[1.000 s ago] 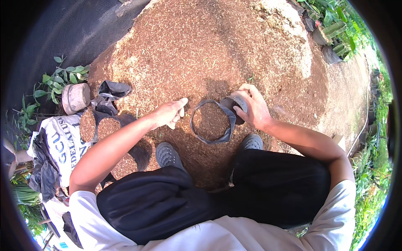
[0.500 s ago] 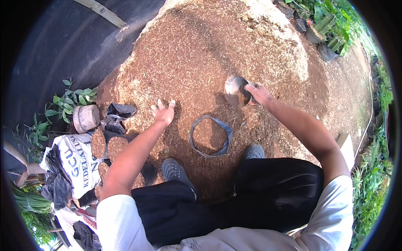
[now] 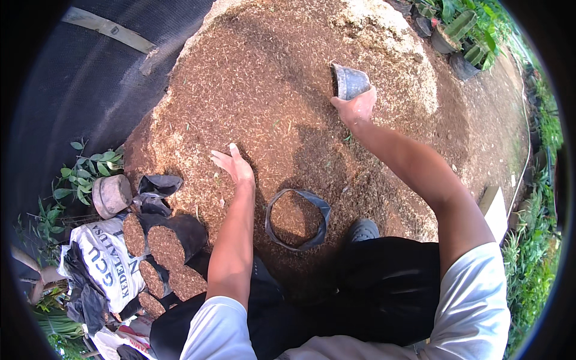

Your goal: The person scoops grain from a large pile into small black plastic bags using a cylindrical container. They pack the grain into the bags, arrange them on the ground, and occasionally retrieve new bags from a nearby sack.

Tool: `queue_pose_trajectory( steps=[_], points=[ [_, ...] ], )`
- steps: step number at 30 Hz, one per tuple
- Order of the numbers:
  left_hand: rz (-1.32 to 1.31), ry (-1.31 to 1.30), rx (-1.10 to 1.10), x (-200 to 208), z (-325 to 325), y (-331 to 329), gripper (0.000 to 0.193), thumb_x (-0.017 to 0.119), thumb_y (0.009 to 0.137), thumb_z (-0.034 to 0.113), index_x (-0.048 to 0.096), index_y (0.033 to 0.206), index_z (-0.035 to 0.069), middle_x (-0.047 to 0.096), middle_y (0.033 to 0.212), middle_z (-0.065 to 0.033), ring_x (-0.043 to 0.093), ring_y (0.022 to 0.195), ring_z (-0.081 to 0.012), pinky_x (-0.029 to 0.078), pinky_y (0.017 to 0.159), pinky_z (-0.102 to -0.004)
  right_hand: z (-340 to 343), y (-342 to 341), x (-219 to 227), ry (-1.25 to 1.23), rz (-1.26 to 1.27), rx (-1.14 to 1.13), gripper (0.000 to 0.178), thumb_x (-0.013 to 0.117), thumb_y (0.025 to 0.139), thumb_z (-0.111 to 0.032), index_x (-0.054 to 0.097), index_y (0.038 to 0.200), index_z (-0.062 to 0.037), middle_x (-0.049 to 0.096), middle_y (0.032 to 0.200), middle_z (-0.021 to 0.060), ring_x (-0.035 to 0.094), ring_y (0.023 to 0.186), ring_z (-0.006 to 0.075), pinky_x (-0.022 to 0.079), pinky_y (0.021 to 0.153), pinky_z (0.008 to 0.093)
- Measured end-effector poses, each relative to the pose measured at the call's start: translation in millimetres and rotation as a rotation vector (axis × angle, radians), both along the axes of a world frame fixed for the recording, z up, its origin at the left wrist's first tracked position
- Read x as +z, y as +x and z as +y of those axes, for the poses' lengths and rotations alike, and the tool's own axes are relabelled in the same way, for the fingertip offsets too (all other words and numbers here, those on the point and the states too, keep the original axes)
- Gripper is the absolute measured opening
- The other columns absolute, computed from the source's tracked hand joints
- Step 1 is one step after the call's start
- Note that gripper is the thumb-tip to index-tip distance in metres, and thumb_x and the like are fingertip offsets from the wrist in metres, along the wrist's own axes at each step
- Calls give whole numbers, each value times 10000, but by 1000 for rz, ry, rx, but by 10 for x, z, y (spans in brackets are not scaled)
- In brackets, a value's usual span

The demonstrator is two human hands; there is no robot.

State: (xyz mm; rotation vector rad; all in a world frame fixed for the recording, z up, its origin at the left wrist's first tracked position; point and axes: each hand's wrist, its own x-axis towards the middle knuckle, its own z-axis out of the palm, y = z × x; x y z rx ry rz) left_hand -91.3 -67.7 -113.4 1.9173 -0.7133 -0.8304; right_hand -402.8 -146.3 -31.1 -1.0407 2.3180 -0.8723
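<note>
Right hand first: I had it point(image 3: 358, 107) up in the upper middle of the frame, right of centre, curled round a small dark pot point(image 3: 352, 83) from below, thumb on the near side. The pot was tipped on its side, mouth toward the left of the frame; what lay inside, I couldn't tell. Across to the left hand point(image 3: 237, 167), near the middle of the frame: nothing in it, fingers and thumb spread loosely, palm open, over the brown soil heap point(image 3: 258, 90). Whether it brushed the soil, I couldn't tell from my end.

And there, just below centre, sat the black plastic bag point(image 3: 324, 223), its round mouth wide open, soil showing inside, neither hand touching it. Close by its lower right was a grey shoe point(image 3: 363, 230). Down at lower left, I had filled bags point(image 3: 166, 247) crowded together, soil at their tops, with a white printed sack point(image 3: 108, 267) just beside them and a grey pot point(image 3: 112, 195) tilted above. A potted cactus point(image 3: 445, 41) stood at upper right.
</note>
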Motion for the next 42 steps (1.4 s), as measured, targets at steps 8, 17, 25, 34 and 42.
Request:
queue_pose_trajectory(
  steps=[8, 17, 25, 34, 42],
  points=[
    [76, -69, -151, -25, 8, 18, 846, 494, 1097, 462, 33, 1719, 121, -102, 1775, -205, -64, 1650, -332, -3, 1313, -450, 411, 790, -70, 50, -151, 146, 1171, 961, 711, -189, 182, 1557, 29, 358, 1473, 231, 437, 1386, 377, 434, 1197, 449],
    [-117, 11, -441, 99, -64, -85, 838, 497, 1070, 507, 93, 1722, 170, -102, 1773, -213, -63, 1646, -370, 33, 1324, -479, 557, 1072, -4, 164, -63, 384, 1182, 951, 682, -346, 256, 1556, 40, 423, 1485, 253, 481, 1385, 380, 457, 1164, 437],
    [-155, 67, -529, 342, 66, -9, 981, 620, 971, 614, 156, 1717, 177, -25, 1775, -228, 12, 1639, -419, 104, 1321, -501, 526, 583, 15, 130, -718, 254, 673, 798, 862, -321, 540, 1392, 4, 690, 1149, 125, 702, 1058, 276, 588, 1052, 441],
    [-285, 265, -882, 1343, 387, 255, 778, 635, 959, 675, 619, 1420, 49, 651, 1370, -265, 603, 1341, -374, 458, 1126, -460, 1038, 338, 666, 191, -1033, 538, 689, 695, 999, -260, 359, 1542, -3, 498, 1374, 153, 630, 1140, 241, 587, 1091, 458],
    [-381, 910, -1285, 1857, 1120, 23, 762, 638, 964, 662, 731, 1025, -92, 773, 949, -180, 783, 857, -293, 654, 666, -436, 1851, 293, 1053, 87, -323, 818, 1076, 910, 816, -373, 296, 1655, -96, 436, 1581, 230, 491, 1437, 326, 421, 1189, 475]
  ],
)
